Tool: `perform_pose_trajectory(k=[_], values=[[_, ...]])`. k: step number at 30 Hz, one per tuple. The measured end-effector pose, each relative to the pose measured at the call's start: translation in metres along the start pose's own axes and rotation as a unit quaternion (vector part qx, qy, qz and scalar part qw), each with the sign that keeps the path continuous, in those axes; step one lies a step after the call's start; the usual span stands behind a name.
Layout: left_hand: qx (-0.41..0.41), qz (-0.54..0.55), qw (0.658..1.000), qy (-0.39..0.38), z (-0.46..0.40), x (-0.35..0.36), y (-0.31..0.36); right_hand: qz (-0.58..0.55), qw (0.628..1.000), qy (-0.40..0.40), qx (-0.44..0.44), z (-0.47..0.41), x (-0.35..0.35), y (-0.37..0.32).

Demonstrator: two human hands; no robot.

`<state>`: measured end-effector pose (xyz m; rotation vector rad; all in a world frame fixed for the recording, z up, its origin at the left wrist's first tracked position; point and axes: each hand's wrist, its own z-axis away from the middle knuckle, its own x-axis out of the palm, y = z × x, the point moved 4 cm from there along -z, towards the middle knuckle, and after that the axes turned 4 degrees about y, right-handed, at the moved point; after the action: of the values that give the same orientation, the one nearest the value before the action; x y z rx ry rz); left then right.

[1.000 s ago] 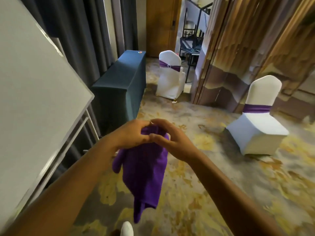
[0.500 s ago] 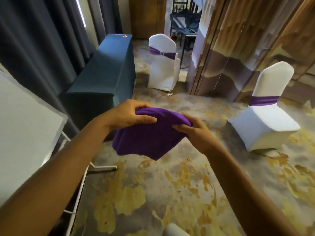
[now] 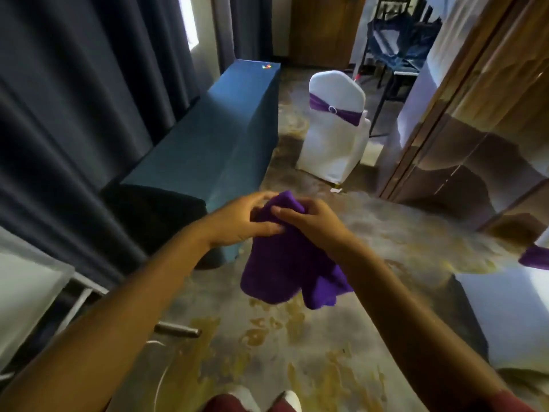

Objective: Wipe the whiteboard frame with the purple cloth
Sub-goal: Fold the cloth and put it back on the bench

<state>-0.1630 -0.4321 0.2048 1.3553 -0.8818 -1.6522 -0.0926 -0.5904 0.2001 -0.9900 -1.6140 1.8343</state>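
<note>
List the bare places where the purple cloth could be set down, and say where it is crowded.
Free: the blue table top, and the carpet between both arms. Crowded: lower left, where the whiteboard and its stand legs sit; both hands share the purple cloth.

Both hands grip purple cloth (image 3: 292, 263) at its top, left hand (image 3: 237, 223) & right hand (image 3: 312, 224) touching; rest hangs over patterned carpet (image 3: 297, 352). Whiteboard (image 3: 26, 295) corner at lower left, apart from cloth.
</note>
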Motion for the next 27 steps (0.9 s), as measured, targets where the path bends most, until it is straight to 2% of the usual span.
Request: perform_pose_trajectory(k=[2,6,10,13,20,27], values=[[-0.006,-0.022,1.000,0.005,-0.029,-0.015,-0.008,0.020,0.999,-0.037,0.027,-0.046,-0.002,0.002],[-0.042,-0.012,0.993,0.106,-0.079,-0.068,-0.047,-0.098,0.979,-0.117,0.138,-0.120,0.002,0.034],[-0.053,0.031,0.982,0.178,-0.136,-0.131,-0.103,-0.019,0.961,-0.227,0.155,-0.206,0.020,0.067],[-0.074,0.066,0.966,0.239,-0.166,-0.180,-0.138,0.075,0.945,-0.268,0.172,-0.269,0.027,0.079],[-0.155,0.071,0.923,0.346,-0.206,-0.278,-0.198,0.173,0.944,-0.238,0.150,-0.432,0.037,0.079],[-0.240,0.185,0.834,0.462,-0.234,-0.318,-0.273,0.281,0.921,-0.269,0.019,-0.594,0.102,0.074]])
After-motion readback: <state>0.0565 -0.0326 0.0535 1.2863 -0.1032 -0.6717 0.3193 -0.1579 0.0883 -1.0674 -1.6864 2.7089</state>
